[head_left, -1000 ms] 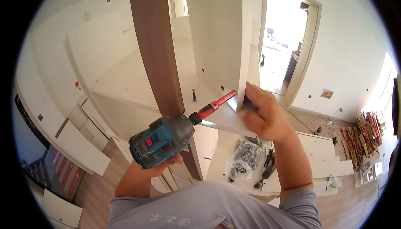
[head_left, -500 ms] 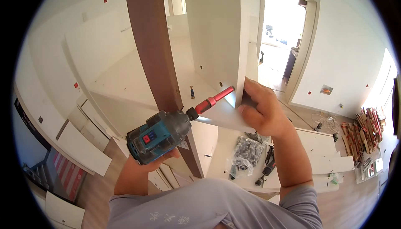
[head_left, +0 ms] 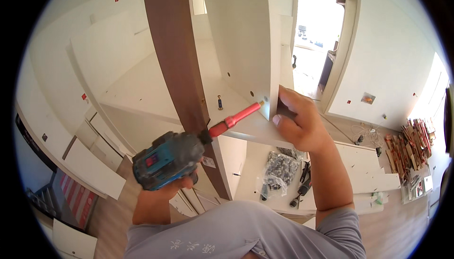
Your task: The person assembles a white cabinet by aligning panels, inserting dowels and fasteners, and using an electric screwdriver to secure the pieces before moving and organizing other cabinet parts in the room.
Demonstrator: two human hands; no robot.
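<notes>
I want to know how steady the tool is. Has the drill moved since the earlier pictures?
Yes, left: the drill has shifted against the brown post; its black nose, earlier right of the post's edge, now overlaps it.

Pale characters across the grey shirt, small white label on the brown post, print too small to read

Two hands are showing alongside one teal driver, one red bit, one standing bolt, one brown post, one clear bag, one doorway and one scrap pile, while four small red wall boxes and one larger grey box are appearing.
</notes>
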